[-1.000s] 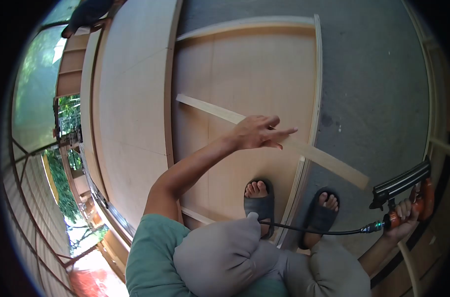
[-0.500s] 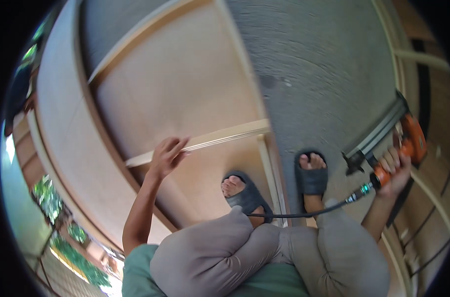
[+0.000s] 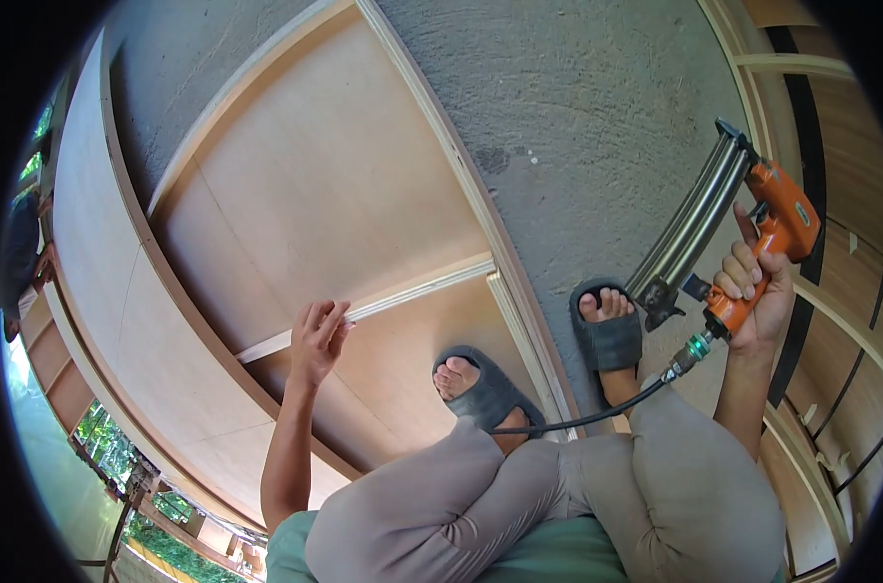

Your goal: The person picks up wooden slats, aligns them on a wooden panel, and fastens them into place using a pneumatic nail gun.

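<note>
My right hand (image 3: 755, 291) is wrapped round the handle of an orange nail gun (image 3: 789, 219). Its long metal magazine (image 3: 689, 219) slants down toward my right foot, and a black air hose (image 3: 597, 418) joins it at a green-lit coupling. My left hand (image 3: 317, 340), fingers loosely bent and nothing visible in them, is over a plywood crosspiece (image 3: 422, 287). Whether it touches the strip, I cannot tell. That crosspiece spans a shallow wooden frame with a plywood panel (image 3: 325, 165) inside, lying on the floor.
My left sandal (image 3: 485, 389) stands inside the frame; the right sandal (image 3: 606, 335) is on the concrete floor (image 3: 558, 126). A curved plywood panel (image 3: 135, 262) stands along the left. More wooden framing (image 3: 820, 68) and a black cable (image 3: 874, 447) are at the right.
The nail gun has swung upward in my right hand, showing more of its magazine. My left hand has shifted slightly, its fingers closer together. The view has moved a little.
</note>
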The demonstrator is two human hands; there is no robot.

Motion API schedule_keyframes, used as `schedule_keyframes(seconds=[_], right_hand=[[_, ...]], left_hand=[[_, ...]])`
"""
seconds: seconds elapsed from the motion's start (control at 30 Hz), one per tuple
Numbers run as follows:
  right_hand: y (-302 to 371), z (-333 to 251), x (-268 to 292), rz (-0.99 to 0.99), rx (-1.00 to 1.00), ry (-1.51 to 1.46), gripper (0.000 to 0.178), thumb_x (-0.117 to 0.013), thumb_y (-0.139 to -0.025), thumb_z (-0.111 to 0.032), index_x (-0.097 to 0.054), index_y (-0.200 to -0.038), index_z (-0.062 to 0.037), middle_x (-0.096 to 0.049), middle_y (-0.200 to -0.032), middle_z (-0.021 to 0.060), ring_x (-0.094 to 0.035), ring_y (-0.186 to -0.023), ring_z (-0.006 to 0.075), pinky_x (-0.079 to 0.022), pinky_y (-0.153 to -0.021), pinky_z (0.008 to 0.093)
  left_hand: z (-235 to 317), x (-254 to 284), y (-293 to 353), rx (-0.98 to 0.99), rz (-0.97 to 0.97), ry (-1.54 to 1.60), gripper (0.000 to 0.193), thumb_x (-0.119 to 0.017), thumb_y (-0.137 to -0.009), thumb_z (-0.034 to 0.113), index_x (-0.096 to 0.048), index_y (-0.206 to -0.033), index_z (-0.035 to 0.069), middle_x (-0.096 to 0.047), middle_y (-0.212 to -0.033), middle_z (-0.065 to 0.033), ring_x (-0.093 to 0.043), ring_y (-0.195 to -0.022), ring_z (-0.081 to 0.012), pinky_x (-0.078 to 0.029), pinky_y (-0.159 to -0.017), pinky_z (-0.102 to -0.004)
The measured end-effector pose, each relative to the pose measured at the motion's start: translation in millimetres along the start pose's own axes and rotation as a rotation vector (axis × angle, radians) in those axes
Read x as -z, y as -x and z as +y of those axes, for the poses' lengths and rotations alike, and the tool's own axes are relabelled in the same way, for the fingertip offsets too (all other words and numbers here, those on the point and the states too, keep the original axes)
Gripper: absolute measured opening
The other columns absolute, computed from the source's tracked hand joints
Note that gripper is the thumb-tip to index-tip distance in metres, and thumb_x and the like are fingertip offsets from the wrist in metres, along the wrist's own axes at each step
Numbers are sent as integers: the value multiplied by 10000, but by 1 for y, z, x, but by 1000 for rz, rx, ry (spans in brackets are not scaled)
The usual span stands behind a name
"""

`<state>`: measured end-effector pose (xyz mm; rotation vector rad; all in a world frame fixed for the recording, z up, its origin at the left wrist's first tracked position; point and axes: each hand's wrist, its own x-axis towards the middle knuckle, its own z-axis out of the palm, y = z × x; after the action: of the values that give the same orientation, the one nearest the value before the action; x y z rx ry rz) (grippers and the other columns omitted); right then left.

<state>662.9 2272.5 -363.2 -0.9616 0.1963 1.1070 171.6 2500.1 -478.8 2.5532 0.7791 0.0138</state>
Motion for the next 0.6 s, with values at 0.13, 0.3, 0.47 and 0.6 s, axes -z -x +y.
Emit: schedule_keyframes(seconds=[0.13,0.3,0.47,0.6], right_hand=[[2,-3,-1,18,-4,-18,533,-455,-838,-122,-333,-1324,60,-384,-595,-14,-370,-466,62,-364,-476,229],[-3,1,0,-22,-45,-21,541,-445,-843,-118,-309,-1335,62,-373,-596,-12,-370,-470,69,-374,-491,233],[-6,1,-3,26,-67,-3,552,-454,-832,-115,-309,-1336,57,-375,-596,-10,-362,-456,75,-363,-459,227],[-16,17,-7,28,-127,51,531,-455,-822,-118,-351,-1314,52,-374,-592,-18,-354,-439,64,-352,-435,220]], left_hand=[[6,-8,-3,17,-15,32,346,-693,-715,100,-612,-1050,63,-553,-872,-88,-533,-759,-261,-446,-658,-369],[5,-6,0,50,-42,22,405,-710,-703,143,-611,-1091,85,-554,-878,-79,-533,-773,-255,-436,-685,-372],[39,-9,-36,-12,5,47,502,-705,-715,298,-580,-1167,118,-563,-986,-80,-525,-931,-245,-411,-815,-379],[86,-48,-89,-153,78,228,433,-647,-768,238,-556,-1161,81,-563,-997,-84,-528,-928,-240,-423,-799,-359]])
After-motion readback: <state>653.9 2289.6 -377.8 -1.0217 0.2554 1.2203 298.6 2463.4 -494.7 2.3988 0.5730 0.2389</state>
